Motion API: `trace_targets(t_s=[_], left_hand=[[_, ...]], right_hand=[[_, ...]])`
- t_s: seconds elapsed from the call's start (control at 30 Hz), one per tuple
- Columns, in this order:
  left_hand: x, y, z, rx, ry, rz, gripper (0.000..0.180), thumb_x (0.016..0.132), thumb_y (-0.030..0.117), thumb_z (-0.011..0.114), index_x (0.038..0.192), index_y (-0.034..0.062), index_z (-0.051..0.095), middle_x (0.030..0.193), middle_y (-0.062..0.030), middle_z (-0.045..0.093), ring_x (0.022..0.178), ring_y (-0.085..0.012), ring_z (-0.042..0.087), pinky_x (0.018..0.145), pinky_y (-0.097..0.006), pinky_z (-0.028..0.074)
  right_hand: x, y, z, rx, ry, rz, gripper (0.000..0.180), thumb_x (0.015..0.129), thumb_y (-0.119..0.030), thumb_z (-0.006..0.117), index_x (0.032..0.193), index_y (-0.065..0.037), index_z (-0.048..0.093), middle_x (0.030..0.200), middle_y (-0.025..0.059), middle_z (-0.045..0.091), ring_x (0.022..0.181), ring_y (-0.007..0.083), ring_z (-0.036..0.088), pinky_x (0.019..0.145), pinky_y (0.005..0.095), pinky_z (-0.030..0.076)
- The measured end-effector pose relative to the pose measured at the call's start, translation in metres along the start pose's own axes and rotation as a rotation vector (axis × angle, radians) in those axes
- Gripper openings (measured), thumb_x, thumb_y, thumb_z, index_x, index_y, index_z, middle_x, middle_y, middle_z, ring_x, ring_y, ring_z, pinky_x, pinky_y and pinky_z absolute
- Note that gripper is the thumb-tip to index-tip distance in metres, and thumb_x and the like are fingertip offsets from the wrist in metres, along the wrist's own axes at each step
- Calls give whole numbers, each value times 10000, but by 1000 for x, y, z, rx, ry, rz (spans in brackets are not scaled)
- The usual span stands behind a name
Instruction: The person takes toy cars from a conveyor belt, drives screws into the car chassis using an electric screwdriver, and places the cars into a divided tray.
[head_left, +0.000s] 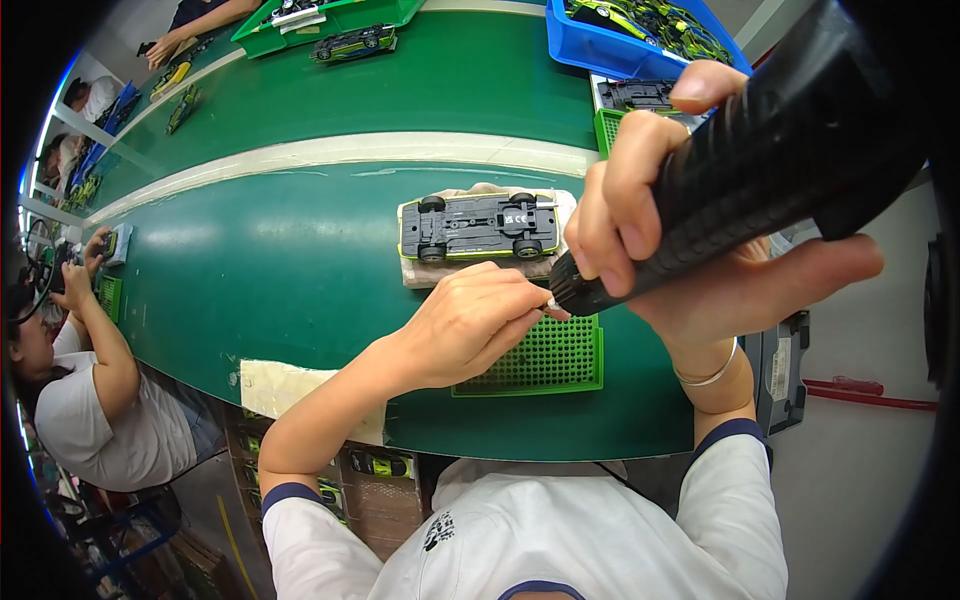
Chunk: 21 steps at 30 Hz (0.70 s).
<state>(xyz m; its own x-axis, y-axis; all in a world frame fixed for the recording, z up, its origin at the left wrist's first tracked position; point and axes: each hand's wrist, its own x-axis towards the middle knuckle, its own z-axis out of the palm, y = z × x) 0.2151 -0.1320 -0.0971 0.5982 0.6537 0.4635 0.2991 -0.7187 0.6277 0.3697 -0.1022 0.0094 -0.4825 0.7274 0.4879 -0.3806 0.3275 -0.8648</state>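
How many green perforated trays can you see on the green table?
3. One green tray lies under the left hand, one sits behind the right hand gripping the black screwdriver, one is near a co-worker. Others may be hidden.

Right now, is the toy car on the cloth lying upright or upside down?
Upside down: the toy car shows its flat dark underside and all four wheels facing up, resting on the cloth.

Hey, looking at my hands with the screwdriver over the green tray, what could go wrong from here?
1. The left hand pinches something tiny at the tip of the black ribbed electric screwdriver; it could slip and drop into the green perforated plastic tray.
2. Those fingertips sit right at the tip, so a spinning bit might nip them.
3. The right hand holds the tool tilted above the upside-down black toy car; a slip could strike it.
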Motion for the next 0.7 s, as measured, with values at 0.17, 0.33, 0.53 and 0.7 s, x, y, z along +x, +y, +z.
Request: trace_targets(t_s=[0.17,0.33,0.53,0.7], left_hand=[[8,2,-19,316,167,15,410,672,170,639,1062,126,519,1142,-118,474,1013,-277,459,848,-386,350],[10,-18,-12,672,43,-107,429,694,166,607,1111,197,507,1190,-117,433,1064,-263,433,911,-410,305],[8,-21,-13,701,71,-73,367,710,201,601,1067,206,522,1097,-97,482,1011,-235,461,874,-414,332],[10,-20,-13,690,63,-81,362,711,203,601,1065,204,523,1092,-98,488,1009,-232,464,873,-416,334]], right_hand=[[7,16,-14,207,-68,-269,978,518,-857,244,1133,-99,301,623,48,427,444,116,447,436,236,394],[12,31,-38,108,54,-350,938,562,-830,273,1100,-63,304,631,69,429,465,132,453,437,243,393],[16,51,-34,-196,161,-134,852,623,-784,294,1032,-38,299,625,72,444,458,136,455,414,229,386],[15,65,-32,-180,170,-107,828,623,-773,323,1008,-40,297,607,55,437,444,117,441,427,203,379]])
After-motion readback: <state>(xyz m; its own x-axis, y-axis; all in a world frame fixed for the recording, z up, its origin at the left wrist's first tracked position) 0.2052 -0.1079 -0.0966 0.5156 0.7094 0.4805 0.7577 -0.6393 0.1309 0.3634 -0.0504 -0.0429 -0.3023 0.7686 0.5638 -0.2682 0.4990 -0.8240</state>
